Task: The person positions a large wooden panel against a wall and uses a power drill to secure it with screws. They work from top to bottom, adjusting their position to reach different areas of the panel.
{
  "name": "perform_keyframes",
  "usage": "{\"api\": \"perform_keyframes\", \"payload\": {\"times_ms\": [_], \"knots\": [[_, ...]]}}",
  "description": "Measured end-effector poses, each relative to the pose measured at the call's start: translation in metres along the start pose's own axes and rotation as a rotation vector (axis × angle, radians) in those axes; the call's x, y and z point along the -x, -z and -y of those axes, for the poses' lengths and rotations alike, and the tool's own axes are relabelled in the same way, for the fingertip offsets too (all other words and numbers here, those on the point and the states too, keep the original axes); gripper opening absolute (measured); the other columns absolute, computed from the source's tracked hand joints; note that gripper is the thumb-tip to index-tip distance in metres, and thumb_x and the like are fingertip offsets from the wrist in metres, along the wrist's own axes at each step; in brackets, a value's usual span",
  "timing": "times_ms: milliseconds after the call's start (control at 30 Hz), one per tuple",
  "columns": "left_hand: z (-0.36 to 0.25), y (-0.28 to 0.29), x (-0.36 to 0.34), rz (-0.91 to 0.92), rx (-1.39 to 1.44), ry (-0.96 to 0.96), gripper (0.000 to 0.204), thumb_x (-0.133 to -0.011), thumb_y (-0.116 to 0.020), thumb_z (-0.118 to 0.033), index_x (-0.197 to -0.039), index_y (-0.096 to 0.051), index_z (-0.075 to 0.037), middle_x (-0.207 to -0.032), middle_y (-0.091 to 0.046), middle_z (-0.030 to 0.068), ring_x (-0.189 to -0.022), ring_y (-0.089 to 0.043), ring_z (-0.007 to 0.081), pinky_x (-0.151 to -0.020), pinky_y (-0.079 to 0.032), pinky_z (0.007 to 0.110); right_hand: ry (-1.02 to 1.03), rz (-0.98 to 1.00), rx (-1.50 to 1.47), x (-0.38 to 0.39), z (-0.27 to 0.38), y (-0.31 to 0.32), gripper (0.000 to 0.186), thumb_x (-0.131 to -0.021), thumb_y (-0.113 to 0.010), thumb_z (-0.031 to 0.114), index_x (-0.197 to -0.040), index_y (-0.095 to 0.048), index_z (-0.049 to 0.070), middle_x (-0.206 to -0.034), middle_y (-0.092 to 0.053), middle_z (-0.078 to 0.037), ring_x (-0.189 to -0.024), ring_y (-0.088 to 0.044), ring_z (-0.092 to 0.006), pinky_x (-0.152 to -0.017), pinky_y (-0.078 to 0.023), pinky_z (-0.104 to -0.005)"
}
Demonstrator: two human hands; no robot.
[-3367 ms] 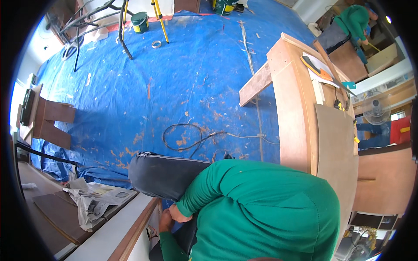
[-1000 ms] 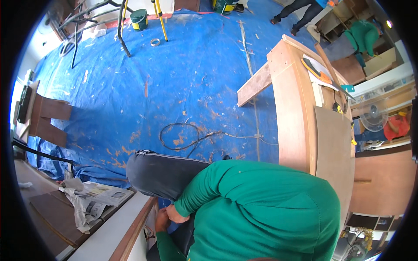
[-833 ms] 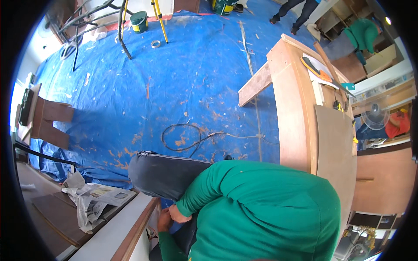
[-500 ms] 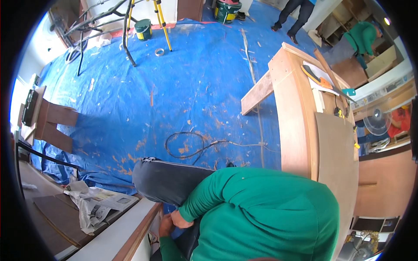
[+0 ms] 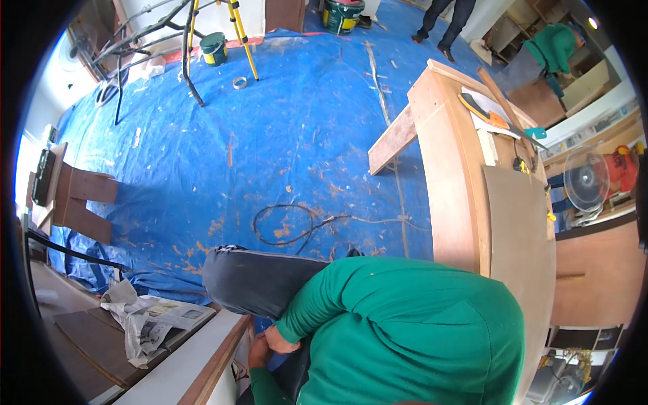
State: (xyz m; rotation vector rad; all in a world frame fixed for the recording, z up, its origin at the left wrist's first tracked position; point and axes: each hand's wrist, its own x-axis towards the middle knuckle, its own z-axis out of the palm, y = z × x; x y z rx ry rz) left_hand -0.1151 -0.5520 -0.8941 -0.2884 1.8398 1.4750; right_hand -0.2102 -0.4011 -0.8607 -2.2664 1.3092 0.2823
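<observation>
Low in the view, my right hand (image 5: 281, 340) and my left hand (image 5: 258, 351) meet close together beside my bent knee. Fingers of both are curled inward, and whatever they hold is hidden between them. Just left of them runs a brown wooden edge (image 5: 217, 358) along a white panel (image 5: 179, 358). Crumpled newspaper (image 5: 158, 320) lies on dark brown boards (image 5: 84, 344) farther left. My green right sleeve and dark trouser leg cover much of the space around the hands.
A wooden workbench (image 5: 449, 175) on my right carries a handsaw (image 5: 486, 115) and a brown board (image 5: 516, 223). Ahead, a looped cable (image 5: 283, 241) lies on the blue sheet (image 5: 270, 148). Green buckets (image 5: 214, 49), yellow legs (image 5: 241, 40) and several people stand farther off.
The view has shifted slightly, so the background sits a little more to the left. My hands stay together in almost the same place.
</observation>
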Motion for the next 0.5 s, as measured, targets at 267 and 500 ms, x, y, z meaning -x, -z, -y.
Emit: {"api": "perform_keyframes", "payload": {"times_ms": [267,500], "knots": [[0.029,0.002,-0.014,0.061,0.810,0.238,0.028,-0.102,-0.066,-0.017,-0.117,-0.072,0.006,-0.105,-0.078,0.0150,-0.089,-0.077,0.0268,-0.077,-0.061,0.038,0.014,0.011,0.011,-0.004,0.001,0.004,0.033,-0.081,-0.076,0.032,-0.107,-0.085,0.014,-0.116,-0.080,-0.007,-0.102,-0.077,-0.0301,-0.073,-0.064,-0.0515],[0.027,0.000,-0.020,0.019,0.801,0.262,0.026,-0.103,-0.064,-0.018,-0.113,-0.072,0.005,-0.105,-0.078,0.0157,-0.086,-0.077,0.0269,-0.078,-0.061,0.037,-0.021,-0.014,-0.021,-0.001,0.001,0.001,0.034,-0.081,-0.076,0.032,-0.107,-0.086,0.014,-0.117,-0.080,-0.007,-0.102,-0.077,-0.0300,-0.073,-0.064,-0.0516]]}}
